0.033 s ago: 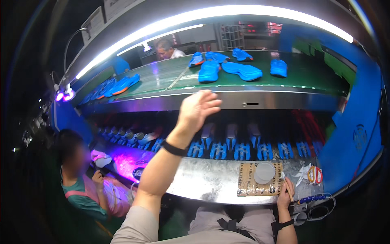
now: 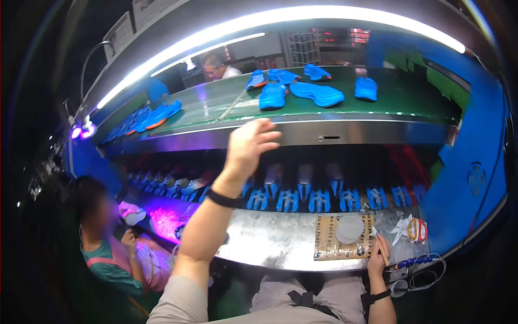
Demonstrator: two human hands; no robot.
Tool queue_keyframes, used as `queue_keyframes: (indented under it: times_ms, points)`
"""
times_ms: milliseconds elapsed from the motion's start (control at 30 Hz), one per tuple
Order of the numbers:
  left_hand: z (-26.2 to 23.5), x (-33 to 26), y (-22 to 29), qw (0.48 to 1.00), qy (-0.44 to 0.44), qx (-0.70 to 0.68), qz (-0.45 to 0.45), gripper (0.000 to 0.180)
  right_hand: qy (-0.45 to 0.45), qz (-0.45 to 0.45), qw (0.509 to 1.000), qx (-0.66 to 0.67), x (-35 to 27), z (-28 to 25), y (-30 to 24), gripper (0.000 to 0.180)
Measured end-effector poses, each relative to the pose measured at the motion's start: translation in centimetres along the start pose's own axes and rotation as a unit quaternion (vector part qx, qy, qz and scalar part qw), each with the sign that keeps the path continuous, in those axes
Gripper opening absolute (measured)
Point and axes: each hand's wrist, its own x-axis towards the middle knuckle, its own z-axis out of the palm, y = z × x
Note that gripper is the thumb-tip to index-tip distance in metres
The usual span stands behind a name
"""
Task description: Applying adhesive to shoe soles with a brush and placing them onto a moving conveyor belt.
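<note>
My left hand [image 2: 251,141] is raised in front of the metal edge of the green conveyor belt [image 2: 216,108], fingers stretched out and nothing in them. Beyond it on the belt lie several blue shoe soles [image 2: 318,94], some with orange edges. At the lower right, my right hand [image 2: 379,256] is closed around a thin wooden stick [image 2: 384,257], whose far end is hard to make out. That hand rests beside a brown printed cardboard sheet [image 2: 325,249], on which a round whitish dish or lid [image 2: 349,229] lies.
Blue clamp-like holders [image 2: 319,201] line the back of the metal table [image 2: 264,243]. Yellow and red rings [image 2: 417,229] lie by crumpled white paper [image 2: 400,229] at right. A co-worker [image 2: 100,232] sits at left under purple light; another person [image 2: 216,67] is behind the belt.
My left hand has shifted slightly to the left, still raised with its fingers out. The view has moved a little; my right hand stays beside the cardboard.
</note>
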Motion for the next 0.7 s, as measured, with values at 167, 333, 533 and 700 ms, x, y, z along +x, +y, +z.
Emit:
queue_keyframes:
  times_ms: [167,333,533,700]
  points:
    - [-12.4,6.2,2.6,0.822,0.142,0.5,0.235,0.026,0.008,0.0,1.0,-0.019,0.2,0.0,-0.1,0.025]
    - [-28.0,13.1,5.9,0.563,0.274,0.779,-0.032,0.072,0.015,-0.015,0.998,-0.051,0.5,0.2,-0.6,0.026]
    - [-45.0,18.3,7.1,0.493,0.401,0.73,-0.252,0.096,0.008,0.004,0.997,-0.073,0.8,0.2,-1.3,0.026]
    - [-52.4,20.0,7.5,0.403,0.144,0.897,-0.111,0.039,0.008,-0.006,0.996,-0.085,1.2,0.4,-1.6,0.027]
